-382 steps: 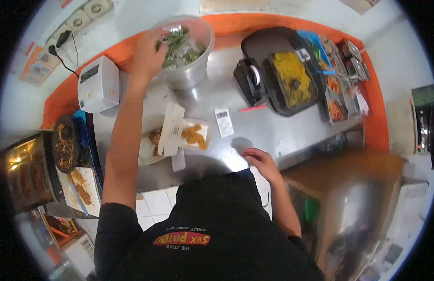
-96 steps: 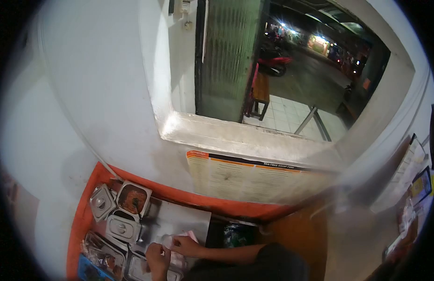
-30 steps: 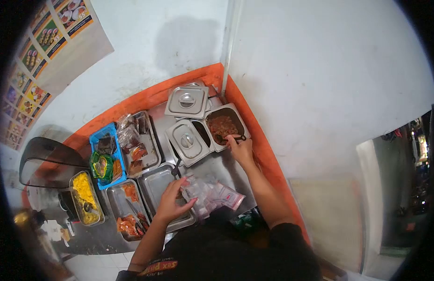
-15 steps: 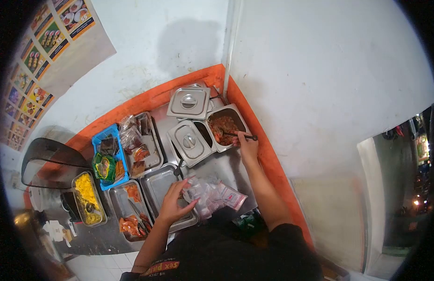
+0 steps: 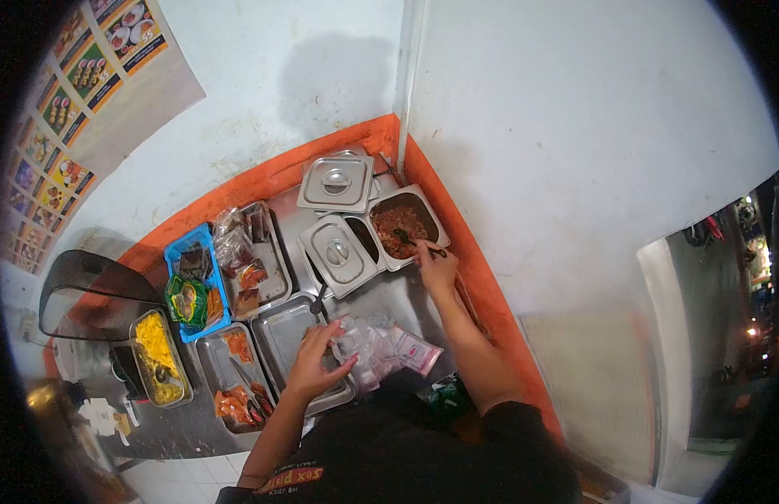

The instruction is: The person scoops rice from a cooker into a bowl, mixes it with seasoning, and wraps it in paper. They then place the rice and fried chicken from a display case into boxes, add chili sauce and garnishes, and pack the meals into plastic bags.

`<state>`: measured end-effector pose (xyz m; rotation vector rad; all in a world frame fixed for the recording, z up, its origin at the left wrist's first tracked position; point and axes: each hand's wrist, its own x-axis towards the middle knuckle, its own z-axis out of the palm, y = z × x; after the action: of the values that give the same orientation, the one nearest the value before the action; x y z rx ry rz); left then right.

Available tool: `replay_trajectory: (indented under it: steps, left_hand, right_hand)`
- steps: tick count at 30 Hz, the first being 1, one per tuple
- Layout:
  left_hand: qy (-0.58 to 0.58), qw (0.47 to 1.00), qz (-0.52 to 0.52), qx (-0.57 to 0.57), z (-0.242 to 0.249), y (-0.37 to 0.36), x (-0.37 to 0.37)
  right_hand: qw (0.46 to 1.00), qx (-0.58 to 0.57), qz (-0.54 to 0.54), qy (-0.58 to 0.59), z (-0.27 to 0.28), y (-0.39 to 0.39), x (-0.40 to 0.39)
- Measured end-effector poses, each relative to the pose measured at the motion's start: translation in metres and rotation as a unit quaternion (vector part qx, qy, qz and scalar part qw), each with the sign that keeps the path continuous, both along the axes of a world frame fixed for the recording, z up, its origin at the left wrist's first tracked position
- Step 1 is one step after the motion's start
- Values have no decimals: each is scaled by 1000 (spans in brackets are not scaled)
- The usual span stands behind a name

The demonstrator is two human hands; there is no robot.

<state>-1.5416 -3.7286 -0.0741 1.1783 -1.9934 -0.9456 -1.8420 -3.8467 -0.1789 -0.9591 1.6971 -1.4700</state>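
Observation:
My right hand point(image 5: 436, 265) is closed around the handle of a black spoon point(image 5: 404, 238). The spoon's head sits in reddish-brown chopped food point(image 5: 398, 220) inside a deep steel pan point(image 5: 434, 220) at the corner. My left hand point(image 5: 315, 365) has its fingers and thumb apart, right at the edge of a heap of clear plastic bags point(image 5: 371, 349). A printed pink-and-white packet point(image 5: 419, 353) lies at the right of that heap. Under the left hand is a steel tray point(image 5: 280, 332), partly covered by hand and bags.
Lidded steel pans point(image 5: 339, 256) stand left of the food pan. Further left are a tray of wrapped packs point(image 5: 276, 273), a blue basket point(image 5: 224, 290), a tray with orange packets and scissors point(image 5: 247, 391), and a container of yellow food point(image 5: 154, 336). An orange-banded wall point(image 5: 482, 315) borders the counter.
My right hand has shifted slightly left and down, and the spoon's head has changed position and angle in the food. My left hand has hardly moved.

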Motion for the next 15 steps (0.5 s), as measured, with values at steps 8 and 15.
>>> replay_trajectory:
  steps: [8, 15]
  left_hand:
    - [13, 1000, 7, 3, -3, 2, -1]
    - [-12, 1000, 2, -7, -4, 2, -5]
  right_hand:
    - [982, -49, -52, -174, 11, -10, 41]
    - [959, -48, -44, -276, 16, -31, 37]
